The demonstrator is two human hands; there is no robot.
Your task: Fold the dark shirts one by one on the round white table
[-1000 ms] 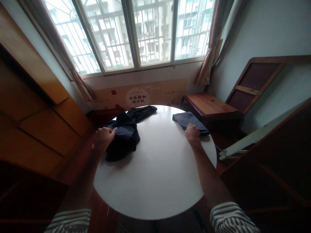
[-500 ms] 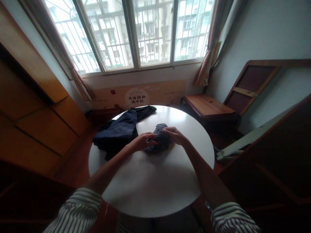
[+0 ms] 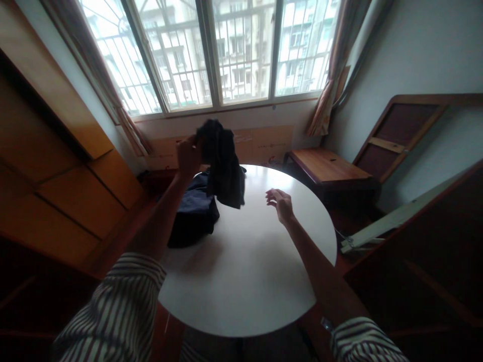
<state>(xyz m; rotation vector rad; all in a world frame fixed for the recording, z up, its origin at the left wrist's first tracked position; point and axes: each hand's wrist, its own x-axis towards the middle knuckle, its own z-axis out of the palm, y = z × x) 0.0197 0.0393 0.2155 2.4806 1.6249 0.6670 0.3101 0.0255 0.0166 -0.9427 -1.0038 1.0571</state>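
My left hand point(image 3: 189, 156) is raised over the far left of the table, closed on a dark, bunched piece of clothing point(image 3: 224, 166). The cloth hangs down from it, slightly blurred, and its exact kind does not show. Below and behind it, a navy and black garment point(image 3: 194, 206) lies in a heap on the white round table point(image 3: 241, 296); the hanging cloth partly hides it. Above the right side of the tabletop, my right hand point(image 3: 281, 202) holds nothing, its fingers loosely curled and apart.
A low wooden table point(image 3: 328, 166) stands beyond the round table at right, near a leaning wooden frame point(image 3: 396, 133). Wooden cabinets point(image 3: 83, 196) line the left side. Barred windows point(image 3: 241, 55) and a beige printed panel point(image 3: 264, 143) are at the back.
The bunched cloth, earlier between both hands on the table, has gone up and left in my left hand. My right hand has let go and moved slightly right.
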